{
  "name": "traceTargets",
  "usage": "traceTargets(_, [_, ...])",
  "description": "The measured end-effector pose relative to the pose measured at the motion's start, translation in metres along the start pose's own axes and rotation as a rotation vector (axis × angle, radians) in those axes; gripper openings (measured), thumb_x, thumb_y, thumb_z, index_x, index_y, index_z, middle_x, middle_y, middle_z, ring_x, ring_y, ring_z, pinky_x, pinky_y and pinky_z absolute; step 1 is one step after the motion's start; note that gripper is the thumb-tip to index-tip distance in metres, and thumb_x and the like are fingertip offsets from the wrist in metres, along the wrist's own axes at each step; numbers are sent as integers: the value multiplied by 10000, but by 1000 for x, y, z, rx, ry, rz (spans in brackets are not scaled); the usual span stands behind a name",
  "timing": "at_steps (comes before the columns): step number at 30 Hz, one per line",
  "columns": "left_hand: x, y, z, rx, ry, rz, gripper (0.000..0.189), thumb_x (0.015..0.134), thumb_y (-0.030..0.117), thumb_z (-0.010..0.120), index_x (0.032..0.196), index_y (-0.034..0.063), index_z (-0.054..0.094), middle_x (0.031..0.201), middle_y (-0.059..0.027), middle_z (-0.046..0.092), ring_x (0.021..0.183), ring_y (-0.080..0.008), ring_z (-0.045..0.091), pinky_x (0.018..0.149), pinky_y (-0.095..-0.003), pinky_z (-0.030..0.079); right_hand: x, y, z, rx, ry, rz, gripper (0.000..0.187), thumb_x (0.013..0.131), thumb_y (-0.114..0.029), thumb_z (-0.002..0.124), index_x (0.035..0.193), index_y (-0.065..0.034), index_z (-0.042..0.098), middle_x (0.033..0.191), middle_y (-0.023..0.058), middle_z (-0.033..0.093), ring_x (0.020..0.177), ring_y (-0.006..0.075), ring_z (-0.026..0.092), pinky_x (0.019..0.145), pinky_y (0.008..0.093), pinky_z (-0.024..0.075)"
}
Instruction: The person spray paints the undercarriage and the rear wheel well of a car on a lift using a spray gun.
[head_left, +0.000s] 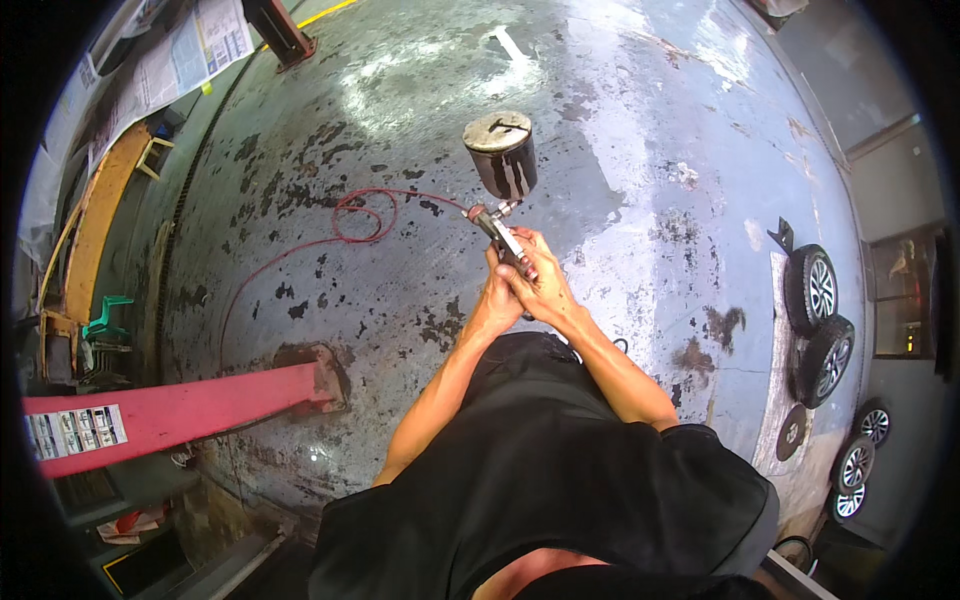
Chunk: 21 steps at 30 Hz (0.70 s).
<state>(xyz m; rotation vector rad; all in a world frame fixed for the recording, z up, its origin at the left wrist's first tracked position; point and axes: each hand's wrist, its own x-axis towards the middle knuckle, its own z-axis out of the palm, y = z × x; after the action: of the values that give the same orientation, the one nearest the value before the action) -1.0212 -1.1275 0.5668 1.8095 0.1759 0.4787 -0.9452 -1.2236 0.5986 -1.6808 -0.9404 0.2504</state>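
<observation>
In front of my body, both hands are on a spray gun (504, 232). My left hand (495, 300) clasps its lower part from the left. My right hand (549, 283) wraps the grip from the right, with its thumb across toward the left hand. Some fingers are hidden where the hands overlap. A dark paint cup (504, 169) with a pale, stained lid (495, 133) sits at the far end of the gun. Dark drips run down the cup's side. A red hose (364, 191) joins the gun's left side and loops over the floor.
A red lift post (225, 390) stands at the left, with another post (281, 34) farther off. Newspaper sheets (180, 64) hang at the upper left, above a yellow panel (105, 232) and a green stool (109, 319). Wheels with tyres (814, 289) lie along the right wall.
</observation>
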Motion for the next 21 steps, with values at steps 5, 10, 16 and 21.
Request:
traceTargets(5, [-9,5,46,-48,-2,6,537,968,10,596,1377,38,249,1120,-98,517,1043,-212,581,930,-365,500,-21,-1,-35,-80,40,37,569,863,-278,792,1305,26,603,1323,271,559,1262,454,514,1034,480,452])
traceTargets(10, [-13,7,75,-87,83,-9,539,954,48,646,1404,24,350,1183,-87,548,1080,-216,587,954,-378,499,-28,-25,-68,-287,-1,-1,649,883,-374,764,1359,18,560,1340,281,548,1253,452,502,1033,488,434])
traceTargets(16, [-5,27,89,-316,214,-5,546,936,69,685,1410,24,419,1218,-82,612,1065,-162,616,910,-320,527,-49,-40,-96,-450,-139,5,1030,824,-562,762,1509,83,342,1499,348,412,1357,507,429,1102,524,378])
traceTargets(21, [11,70,107,-150,283,-67,262,948,143,697,1154,26,585,801,40,537,707,-53,499,637,-233,444,-61,-33,-127,-334,-141,78,1112,823,-629,727,1534,97,276,1398,417,475,1317,544,472,1050,559,426])
